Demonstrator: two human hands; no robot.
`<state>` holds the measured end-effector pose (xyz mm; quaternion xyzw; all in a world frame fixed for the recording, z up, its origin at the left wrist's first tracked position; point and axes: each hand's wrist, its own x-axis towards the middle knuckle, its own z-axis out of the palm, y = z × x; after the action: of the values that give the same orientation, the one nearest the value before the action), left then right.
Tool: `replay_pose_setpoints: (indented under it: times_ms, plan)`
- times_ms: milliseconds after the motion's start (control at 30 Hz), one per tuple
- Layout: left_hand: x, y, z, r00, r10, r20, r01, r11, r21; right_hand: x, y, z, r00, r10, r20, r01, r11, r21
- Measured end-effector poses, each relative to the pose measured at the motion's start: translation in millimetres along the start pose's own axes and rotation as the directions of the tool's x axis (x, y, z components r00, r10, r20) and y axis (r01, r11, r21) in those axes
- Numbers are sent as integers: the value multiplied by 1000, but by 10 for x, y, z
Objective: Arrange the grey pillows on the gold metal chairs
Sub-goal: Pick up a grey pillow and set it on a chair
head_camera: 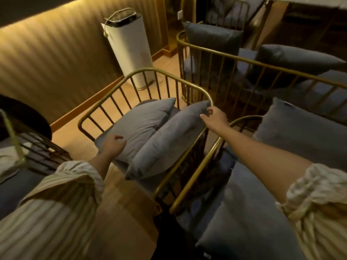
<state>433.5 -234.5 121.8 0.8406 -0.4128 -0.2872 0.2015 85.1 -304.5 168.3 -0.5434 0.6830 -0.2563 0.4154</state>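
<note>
- Two grey pillows lie in the gold chair (120,94): the back pillow (139,126) flat, the front pillow (169,139) leaning on the side rail.
- The right hand (216,119) pinches the front pillow's top corner, fingers curled around it.
- The left hand (113,145) rests on the back pillow, fingers loosely spread.
- Best to lift by the corner while steadying the other, then stand each upright against the bars.

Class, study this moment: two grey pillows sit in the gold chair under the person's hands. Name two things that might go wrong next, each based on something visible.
1. The nearer grey pillow leans on the gold metal chair's rail with a corner past the seat's front, so it may slide to the floor.
2. The right hand pinches only that pillow's top corner, while the left hand rests on the farther grey pillow; tugging could knock both askew.
</note>
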Motion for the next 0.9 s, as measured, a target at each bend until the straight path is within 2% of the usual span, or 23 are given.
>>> replay_pose_setpoints:
  times_ms: [100, 200, 367, 533, 700, 800, 900]
  plan:
    - [294, -376, -16, 992, -102, 71, 105, 994, -39, 183, -271, 426, 997, -40, -65, 39, 999, -17]
    - [667, -743, 46, 965, -189, 184, 206, 975, -78, 482, -472, 876, 999, -25, -39, 25, 1000, -15]
    - [1360, -1111, 113, 922, -227, 314, 257, 965, -59, 1092, -648, 1639, 981, 192, 6, -192, 980, 57]
    - [2039, -1210, 127, 887, -256, 384, 293, 955, -38, 1538, -664, 2428, 913, 397, 99, -402, 915, 41]
    - [2796, -1293, 190, 907, -271, 323, 298, 954, -37, 1777, -557, 3196, 845, 533, 35, -532, 846, -29]
    - [3195, -1370, 246, 891, -310, 331, 346, 937, -54, 1838, -490, 3553, 842, 538, -42, -537, 827, -166]
    - [3500, -1366, 327, 860, -348, 373, 409, 908, -94, 1880, -455, 3752, 838, 518, -171, -544, 816, -197]
